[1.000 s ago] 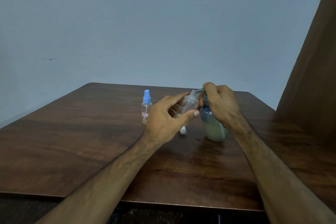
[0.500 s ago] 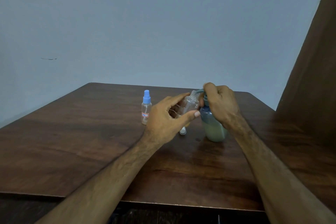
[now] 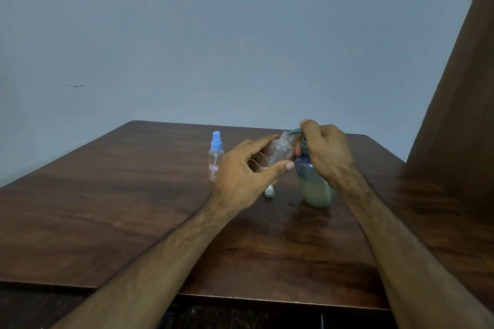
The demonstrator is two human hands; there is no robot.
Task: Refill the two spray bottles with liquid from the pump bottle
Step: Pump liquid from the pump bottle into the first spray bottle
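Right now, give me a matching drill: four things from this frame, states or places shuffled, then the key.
Things:
1. open spray bottle
2. capped spray bottle
3. pump bottle
4. white cap

States:
A. stands on the table, blue top on, untouched
B. lies on the table between the hands
C. tilted in the left hand, neck at the spout
D. upright, right hand on its pump head

Pairs: 1-C, 2-A, 3-D, 4-B

Broad bare table (image 3: 107,216) leftward; capped spray bottle (image 3: 215,157) and white cap (image 3: 269,191) near centre.
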